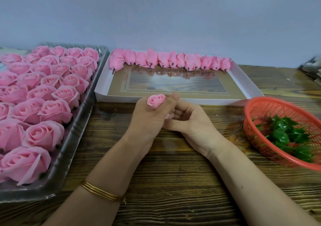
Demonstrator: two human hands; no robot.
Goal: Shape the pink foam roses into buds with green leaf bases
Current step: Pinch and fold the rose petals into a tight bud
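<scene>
**Now both hands are squeezing one bud**

The left hand [149, 119] is wrapping fingers and thumb round a pink bud [156, 101]. The bud is poking up out of the fist with its spiral top facing the camera. It is being held over the table [173, 173], just in front of the white box [208, 101]. The right hand [189, 123] is curling its fingers in against the left palm and pinching the bud's pink lower end. Bangles [102, 191] are sitting on the left wrist. Open roses [52, 111] are filling the clear tray [76, 138] at left. A row [170, 61] of shaped ones is lying along the box's far wall. Green leaves [284, 133] are lying in the red basket [278, 107] at right.
</scene>
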